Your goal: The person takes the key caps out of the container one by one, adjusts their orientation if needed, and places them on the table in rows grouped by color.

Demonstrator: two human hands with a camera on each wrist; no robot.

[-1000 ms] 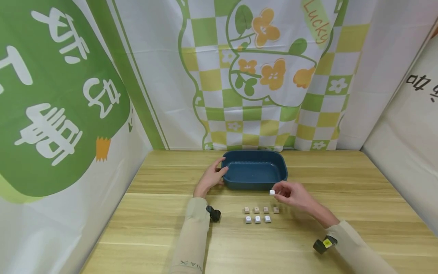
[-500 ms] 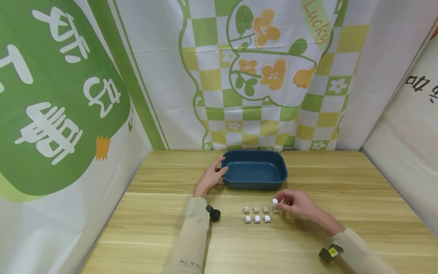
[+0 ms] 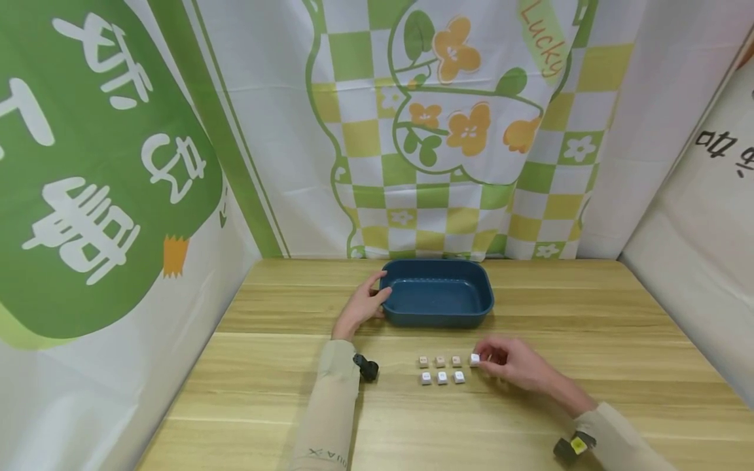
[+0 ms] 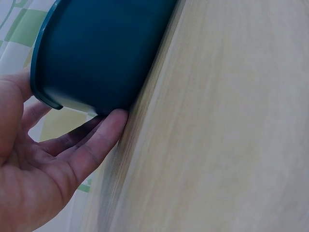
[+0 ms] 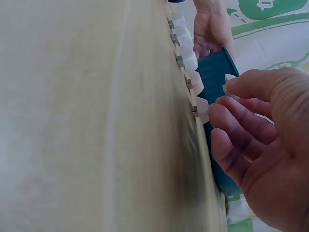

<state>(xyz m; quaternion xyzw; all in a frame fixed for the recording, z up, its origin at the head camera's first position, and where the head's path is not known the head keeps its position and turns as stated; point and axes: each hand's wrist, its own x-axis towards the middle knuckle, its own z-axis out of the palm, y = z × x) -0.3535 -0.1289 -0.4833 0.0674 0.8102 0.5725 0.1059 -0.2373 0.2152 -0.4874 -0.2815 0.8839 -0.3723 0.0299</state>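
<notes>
Between thumb and fingertips of my right hand (image 3: 515, 363) is a small white keycap (image 3: 474, 359), at the right end of the back row of pale pinkish keycaps (image 3: 439, 361). It overlaps the place of the rightmost back-row piece, hiding it in the head view. In the right wrist view, the held keycap (image 5: 230, 83) shows at the fingertips, above the row. Three white keycaps (image 3: 442, 377) form the front row. My left hand (image 3: 360, 306) holds the left end of a dark blue rectangular tray (image 3: 437, 320), thumb at its rim and fingers low against its outer wall (image 4: 96, 58).
The wooden table (image 3: 283, 405) reaches back to a green-and-white patterned cloth (image 3: 424, 196). More printed cloth (image 3: 194, 314) hangs at the left, and a pale cloth (image 3: 701, 248) at the right. A black wrist camera (image 3: 367, 367) is on each sleeve.
My right hand has come down and slightly right from near the tray's front edge to the back row's right end, bringing the white keycap. The left hand and tray have stayed put.
</notes>
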